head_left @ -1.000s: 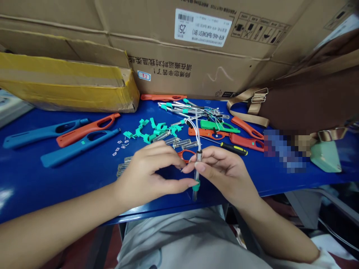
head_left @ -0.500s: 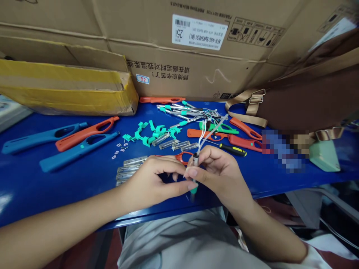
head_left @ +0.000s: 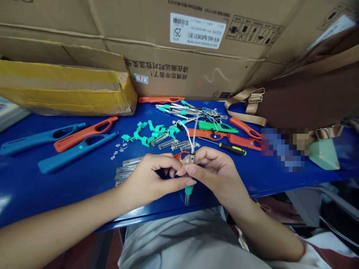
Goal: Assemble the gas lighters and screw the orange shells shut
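Between my two hands stands a metal lighter nozzle tube (head_left: 187, 199) with a teal sleeve (head_left: 189, 189) near its lower end. White wires and a thin clear hose (head_left: 194, 134) rise from its top. My left hand (head_left: 157, 175) pinches the tube from the left, its thumb just above the sleeve. My right hand (head_left: 215, 170) is closed on the upper part, thumb across the front. Fingers hide much of the tube's middle. Behind the hands lie clear lighter fuel tanks (head_left: 168, 144) and teal plastic clips (head_left: 146, 140).
Blue lighter casings (head_left: 75, 155) and an orange lighter casing (head_left: 86, 134) lie at left. More nozzle tubes (head_left: 171, 108) are heaped at the back. A screwdriver (head_left: 232, 149) lies right of centre. Cardboard (head_left: 157, 56) walls the far side, and a brown bag (head_left: 303, 89) stands at right.
The nozzle tube has shifted slightly left and tilted, its lower end now clearer below my fingers. The wires and hose swung left. Both hands keep their hold.
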`<move>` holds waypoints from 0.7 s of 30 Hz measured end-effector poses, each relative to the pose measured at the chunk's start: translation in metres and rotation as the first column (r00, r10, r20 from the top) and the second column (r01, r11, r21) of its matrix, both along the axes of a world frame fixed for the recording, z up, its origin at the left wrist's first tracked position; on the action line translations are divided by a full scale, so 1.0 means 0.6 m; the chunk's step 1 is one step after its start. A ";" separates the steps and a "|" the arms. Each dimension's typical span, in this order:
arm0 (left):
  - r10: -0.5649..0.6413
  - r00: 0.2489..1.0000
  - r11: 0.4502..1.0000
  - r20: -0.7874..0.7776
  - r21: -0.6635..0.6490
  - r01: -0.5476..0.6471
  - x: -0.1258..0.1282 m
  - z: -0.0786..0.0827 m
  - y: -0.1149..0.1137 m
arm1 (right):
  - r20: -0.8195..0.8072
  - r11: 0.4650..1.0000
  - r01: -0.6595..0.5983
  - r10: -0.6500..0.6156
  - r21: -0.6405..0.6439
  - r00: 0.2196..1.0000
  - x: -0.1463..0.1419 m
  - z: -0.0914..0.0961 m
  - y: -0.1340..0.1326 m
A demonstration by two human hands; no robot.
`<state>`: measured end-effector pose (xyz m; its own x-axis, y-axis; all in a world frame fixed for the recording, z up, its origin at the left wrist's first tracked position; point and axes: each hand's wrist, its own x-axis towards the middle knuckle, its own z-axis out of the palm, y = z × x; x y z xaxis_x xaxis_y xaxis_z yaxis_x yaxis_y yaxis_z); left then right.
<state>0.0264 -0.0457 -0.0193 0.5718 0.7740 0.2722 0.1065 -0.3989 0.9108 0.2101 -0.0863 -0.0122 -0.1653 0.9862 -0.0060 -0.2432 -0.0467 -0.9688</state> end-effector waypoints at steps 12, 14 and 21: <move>0.030 0.998 0.995 -0.055 -0.093 -0.035 0.001 0.003 -0.004 | -0.032 1.000 0.031 -0.031 0.004 0.999 -0.006 0.000 0.000; 0.040 0.998 0.993 -0.049 -0.109 -0.045 0.001 0.002 -0.005 | -0.052 0.999 0.029 -0.029 0.014 0.998 -0.007 0.001 0.002; 0.081 0.996 0.995 -0.038 -0.048 -0.083 0.002 0.010 -0.007 | -0.096 0.998 -0.055 0.058 0.032 0.994 -0.010 0.011 0.009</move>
<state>0.0273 -0.0500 -0.0135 0.5145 0.8307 0.2125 0.1698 -0.3417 0.9244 0.2042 -0.0809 -0.0056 -0.2191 0.9748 0.0415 -0.3341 -0.0350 -0.9419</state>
